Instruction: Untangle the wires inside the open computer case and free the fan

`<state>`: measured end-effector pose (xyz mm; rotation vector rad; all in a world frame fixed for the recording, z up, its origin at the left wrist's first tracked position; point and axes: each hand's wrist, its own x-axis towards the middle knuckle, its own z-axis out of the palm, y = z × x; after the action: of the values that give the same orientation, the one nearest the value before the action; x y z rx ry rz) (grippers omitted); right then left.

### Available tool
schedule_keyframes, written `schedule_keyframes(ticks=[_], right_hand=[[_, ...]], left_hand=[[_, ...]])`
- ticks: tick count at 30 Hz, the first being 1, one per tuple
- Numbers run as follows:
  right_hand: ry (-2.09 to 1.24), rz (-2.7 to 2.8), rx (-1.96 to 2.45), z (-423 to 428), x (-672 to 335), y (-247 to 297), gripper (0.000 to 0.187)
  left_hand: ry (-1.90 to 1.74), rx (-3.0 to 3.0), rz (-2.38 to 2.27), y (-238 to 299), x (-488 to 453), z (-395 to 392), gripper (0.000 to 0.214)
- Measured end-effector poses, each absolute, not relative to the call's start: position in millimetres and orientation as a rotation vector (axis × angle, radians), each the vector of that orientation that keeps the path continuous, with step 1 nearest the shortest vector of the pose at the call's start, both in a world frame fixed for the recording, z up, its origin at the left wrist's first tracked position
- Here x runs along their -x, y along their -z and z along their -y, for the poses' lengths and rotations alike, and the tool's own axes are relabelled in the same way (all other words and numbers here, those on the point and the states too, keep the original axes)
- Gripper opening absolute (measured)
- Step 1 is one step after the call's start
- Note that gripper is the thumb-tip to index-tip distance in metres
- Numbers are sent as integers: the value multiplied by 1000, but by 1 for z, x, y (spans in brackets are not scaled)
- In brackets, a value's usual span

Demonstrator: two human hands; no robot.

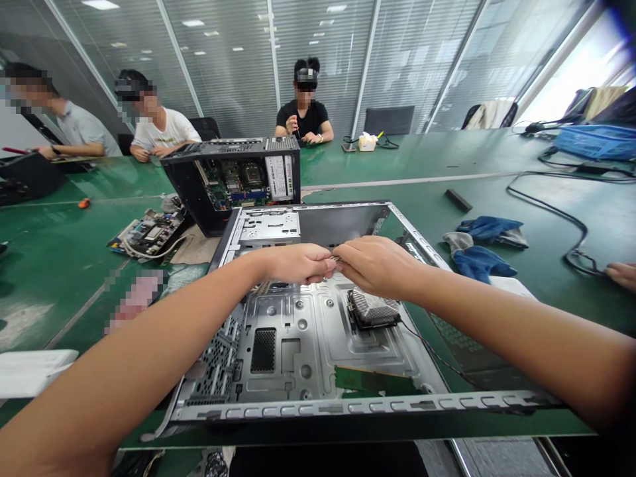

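An open silver computer case (pixel 298 404) lies flat on the green table in front of me. Over its middle, my left hand (pixel 298 263) and my right hand (pixel 377 265) meet, both pinched shut on a thin bundle of wires (pixel 336 260) between the fingertips. More of the wires hang below my left hand into the case. A finned heatsink (pixel 373 309) with a thin black cable lies on the case floor just under my right wrist. A green memory stick (pixel 372 381) rests near the case's front rim.
A second, black computer case (pixel 233 179) stands behind, with a loose motherboard (pixel 149 233) to its left. Blue gloves (pixel 484 248) lie to the right, near black cables (pixel 571 218). Three people sit at the far side. Another person's fingers (pixel 622 274) show at the right edge.
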<state>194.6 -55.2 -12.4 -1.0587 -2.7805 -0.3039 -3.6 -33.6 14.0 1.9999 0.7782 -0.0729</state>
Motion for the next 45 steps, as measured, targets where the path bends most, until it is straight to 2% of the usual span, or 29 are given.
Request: schedule_keyframes(ticks=[7,13,19,35,45], right_hand=[[281,2807,1165,57,-194,11,25],[335,2856,1178,56,-195,12,27],[303,2898,1179,54,-195,12,28],[-157,2889,1243,51,-195,9,38],[-450,2786,1227,50,-197,9,41]], left_hand=[[124,-2016,-757,-13,7,31,21],[235,-2222,-775,-16,5,32,27],[230,-2434,-816,-19,3,32,24],[299,-2630,-923,-16,-3,36,22],[361,-2699,-1048,-15,-5,40,30]])
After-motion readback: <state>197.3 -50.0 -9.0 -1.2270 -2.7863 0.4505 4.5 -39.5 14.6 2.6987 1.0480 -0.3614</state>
